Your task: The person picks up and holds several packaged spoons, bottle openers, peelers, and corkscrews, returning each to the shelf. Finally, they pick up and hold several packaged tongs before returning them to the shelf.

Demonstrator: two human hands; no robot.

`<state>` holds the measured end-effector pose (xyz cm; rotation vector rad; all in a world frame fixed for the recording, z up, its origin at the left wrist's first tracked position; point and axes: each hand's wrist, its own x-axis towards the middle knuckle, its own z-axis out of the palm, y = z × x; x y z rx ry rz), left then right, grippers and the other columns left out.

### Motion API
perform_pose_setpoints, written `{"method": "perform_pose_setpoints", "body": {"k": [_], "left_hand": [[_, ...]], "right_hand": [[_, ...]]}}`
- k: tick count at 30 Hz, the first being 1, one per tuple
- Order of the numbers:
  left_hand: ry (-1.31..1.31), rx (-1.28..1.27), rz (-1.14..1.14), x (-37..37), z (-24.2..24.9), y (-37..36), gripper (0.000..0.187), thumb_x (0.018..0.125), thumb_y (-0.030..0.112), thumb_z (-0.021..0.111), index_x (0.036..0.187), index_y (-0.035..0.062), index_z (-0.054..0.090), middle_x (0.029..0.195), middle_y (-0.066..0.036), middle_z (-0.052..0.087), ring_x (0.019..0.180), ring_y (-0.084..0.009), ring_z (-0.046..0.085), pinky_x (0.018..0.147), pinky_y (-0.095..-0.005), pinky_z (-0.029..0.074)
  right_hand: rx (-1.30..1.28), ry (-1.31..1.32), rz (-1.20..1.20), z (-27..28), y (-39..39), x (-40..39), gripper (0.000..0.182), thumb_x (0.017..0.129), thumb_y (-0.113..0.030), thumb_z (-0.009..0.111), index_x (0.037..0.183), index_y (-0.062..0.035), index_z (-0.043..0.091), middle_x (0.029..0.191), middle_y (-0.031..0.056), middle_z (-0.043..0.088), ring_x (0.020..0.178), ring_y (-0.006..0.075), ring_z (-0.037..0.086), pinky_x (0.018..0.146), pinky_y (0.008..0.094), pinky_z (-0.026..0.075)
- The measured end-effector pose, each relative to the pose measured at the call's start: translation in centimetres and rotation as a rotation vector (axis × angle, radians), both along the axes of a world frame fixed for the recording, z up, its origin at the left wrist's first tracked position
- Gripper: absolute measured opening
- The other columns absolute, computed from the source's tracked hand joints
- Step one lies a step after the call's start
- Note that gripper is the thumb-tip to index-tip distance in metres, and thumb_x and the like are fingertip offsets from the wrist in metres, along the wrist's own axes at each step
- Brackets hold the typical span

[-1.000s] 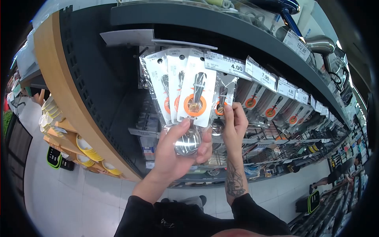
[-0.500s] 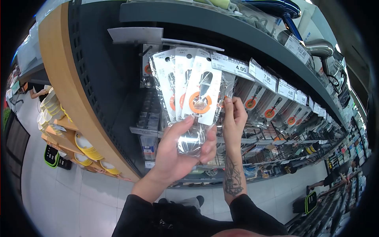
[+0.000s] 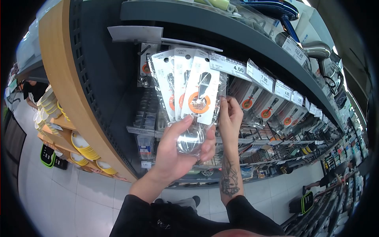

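Several packaged ladles (image 3: pixel 199 98) on white cards with orange rings are fanned out in my left hand (image 3: pixel 175 152). My left thumb presses over the front pack, and the fingers wrap round the clear-wrapped metal bowls at the bottom. Just right of the fan, my right hand (image 3: pixel 230 116) is raised with thumb and forefinger pinched at the edge of a clear package that is mostly hidden behind the fan. More carded utensils (image 3: pixel 265 112) hang to the right under a row of price tags (image 3: pixel 260 77).
A dark shelf edge (image 3: pixel 197 19) crosses above my hands, with hair dryers (image 3: pixel 318 50) on it. At the left is a wooden shelf unit (image 3: pixel 85 91) with stacked yellow-rimmed bowls (image 3: pixel 81 144). A person (image 3: pixel 33 93) stands at far left, another (image 3: pixel 335 173) at far right.
My right hand has moved slightly left, closer to the fan. The shelf and hanging packs have shifted slightly left in view. My left hand keeps its hold, and more of the person at far left shows.
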<state>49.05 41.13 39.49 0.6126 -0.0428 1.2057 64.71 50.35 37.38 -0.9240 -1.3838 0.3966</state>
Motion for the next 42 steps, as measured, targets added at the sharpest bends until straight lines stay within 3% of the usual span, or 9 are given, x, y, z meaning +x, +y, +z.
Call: {"method": "perform_pose_setpoints", "body": {"k": [8,10,12,14,16,21,34,40,42], "left_hand": [[0.007,-0.085,0.070,1.1,-4.2,1.4,0.046,0.099,0.039,0.038,0.120,-0.0011,0.049,0.086,-0.016,0.060,0.064,-0.0183,0.056,0.050,-0.0289,0.041],[0.045,-0.120,0.105,1.4,-6.2,1.7,0.046,0.099,0.038,0.039,0.118,-0.0029,0.050,0.085,-0.018,0.062,0.063,-0.0203,0.059,0.049,-0.0305,0.043],[0.183,-0.075,0.233,1.8,-7.8,1.6,0.045,0.099,0.035,0.041,0.116,-0.0062,0.050,0.084,-0.022,0.065,0.060,-0.0234,0.062,0.048,-0.0340,0.049],[0.187,-0.071,0.262,2.1,-9.8,1.6,0.043,0.099,0.031,0.043,0.115,-0.0082,0.049,0.083,-0.025,0.065,0.059,-0.0255,0.064,0.047,-0.0359,0.053],[0.246,-0.018,0.326,2.3,-11.4,1.4,0.041,0.099,0.025,0.044,0.118,-0.0116,0.047,0.089,-0.027,0.065,0.065,-0.0254,0.066,0.052,-0.0341,0.054],[0.269,-0.003,0.426,3.1,-13.2,1.7,0.048,0.101,0.039,0.045,0.116,-0.0064,0.050,0.080,-0.018,0.065,0.061,-0.0214,0.064,0.049,-0.0308,0.050],[0.282,-0.069,0.491,3.2,-12.9,1.1,0.034,0.101,0.025,0.047,0.118,-0.0045,0.048,0.082,-0.016,0.064,0.059,-0.0208,0.063,0.046,-0.0305,0.050],[0.322,-0.174,0.576,3.4,-14.9,1.5,0.031,0.100,0.017,0.049,0.124,-0.0019,0.048,0.103,-0.015,0.063,0.087,-0.0178,0.064,0.066,-0.0289,0.054],[0.524,0.006,0.882,3.2,-14.7,1.9,0.030,0.100,0.017,0.048,0.124,-0.0014,0.049,0.108,-0.013,0.062,0.097,-0.0156,0.060,0.074,-0.0275,0.053]], "right_hand": [[-0.105,-0.187,-0.152,-0.4,0.1,0.0,0.028,0.097,-0.021,0.057,0.111,0.0030,0.055,0.069,0.0091,0.059,0.057,0.0128,0.051,0.054,0.0276,0.042],[0.046,-0.278,-0.229,-1.5,-0.7,0.0,0.034,0.098,-0.022,0.055,0.119,0.0041,0.052,0.091,0.0135,0.064,0.084,0.0152,0.061,0.077,0.0280,0.049],[-0.015,-0.025,-0.076,-1.9,-3.1,-0.3,0.030,0.099,-0.020,0.053,0.116,0.0044,0.056,0.094,0.0108,0.064,0.090,0.0144,0.060,0.082,0.0291,0.047],[-0.100,0.203,0.285,-2.9,-4.2,0.1,0.024,0.100,-0.018,0.051,0.110,0.0022,0.060,0.093,0.0069,0.065,0.088,0.0107,0.058,0.081,0.0274,0.046],[-0.152,0.155,0.304,-3.1,-5.4,-0.3,0.021,0.099,-0.016,0.053,0.106,0.0024,0.060,0.090,0.0050,0.065,0.083,0.0089,0.058,0.079,0.0260,0.048],[-0.279,0.256,0.270,-3.9,-6.5,-1.1,0.014,0.097,-0.012,0.058,0.098,0.0016,0.059,0.086,0.0030,0.064,0.074,0.0044,0.056,0.064,0.0199,0.046],[-0.274,0.296,0.228,-5.4,-7.4,-1.7,0.011,0.096,-0.008,0.058,0.098,0.0022,0.055,0.085,0.0044,0.064,0.075,0.0036,0.056,0.063,0.0197,0.044],[-0.190,0.345,0.084,-5.2,-7.1,-1.0,0.007,0.096,-0.006,0.057,0.095,0.0008,0.054,0.087,0.0025,0.063,0.076,0.0029,0.055,0.065,0.0186,0.043],[-0.119,0.382,0.104,-5.2,-7.2,-0.6,0.005,0.096,-0.004,0.056,0.095,0.0001,0.054,0.088,0.0021,0.062,0.078,0.0027,0.055,0.067,0.0182,0.043]]}}
